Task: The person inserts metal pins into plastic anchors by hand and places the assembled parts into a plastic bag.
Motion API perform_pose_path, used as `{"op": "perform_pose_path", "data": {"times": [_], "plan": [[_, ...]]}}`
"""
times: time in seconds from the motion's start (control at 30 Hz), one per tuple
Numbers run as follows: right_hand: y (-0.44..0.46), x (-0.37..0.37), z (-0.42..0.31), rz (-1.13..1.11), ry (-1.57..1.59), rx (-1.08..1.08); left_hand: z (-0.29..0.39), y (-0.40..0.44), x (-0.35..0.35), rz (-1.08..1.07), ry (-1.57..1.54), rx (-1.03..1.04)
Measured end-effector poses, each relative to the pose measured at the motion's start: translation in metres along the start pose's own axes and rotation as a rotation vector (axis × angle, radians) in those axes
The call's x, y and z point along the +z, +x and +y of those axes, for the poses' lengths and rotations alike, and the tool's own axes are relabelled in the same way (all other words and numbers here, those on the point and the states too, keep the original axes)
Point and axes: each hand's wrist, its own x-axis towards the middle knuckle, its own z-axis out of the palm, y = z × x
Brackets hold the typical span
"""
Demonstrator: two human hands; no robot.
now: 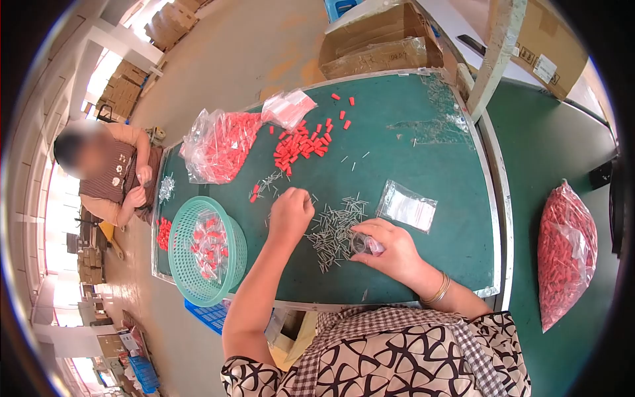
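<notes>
Screws (331, 233) lie between right grip (391, 251), pinching bag (362, 243), and curled left grip (290, 213), hold unclear.

The right hand (393, 250) grips a small clear bag (361, 244) beside a pile of metal screws (333, 231) on the green table (443, 178). The left hand (291, 210) curls nearby, any contents hidden. Beyond lie loose red plugs (301, 149); a turquoise basket (178, 255) holds filled bags (210, 246).
</notes>
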Motion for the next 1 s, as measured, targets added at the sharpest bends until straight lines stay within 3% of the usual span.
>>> {"op": "perform_pose_path", "data": {"times": [0.13,0.3,0.63,1.0], "plan": [[0.002,0.000,0.000,-0.012,0.008,0.014,-0.008,0.017,0.001,-0.030,0.089,0.274],[0.001,-0.002,0.001,-0.011,0.029,0.048,-0.016,0.021,-0.003,-0.255,0.211,0.452],[0.004,-0.001,0.004,-0.004,0.001,0.031,-0.018,0.014,-0.014,-0.211,0.076,0.508],[0.002,0.001,0.006,-0.009,0.003,0.016,-0.013,0.036,-0.011,-0.403,0.194,0.474]]}}
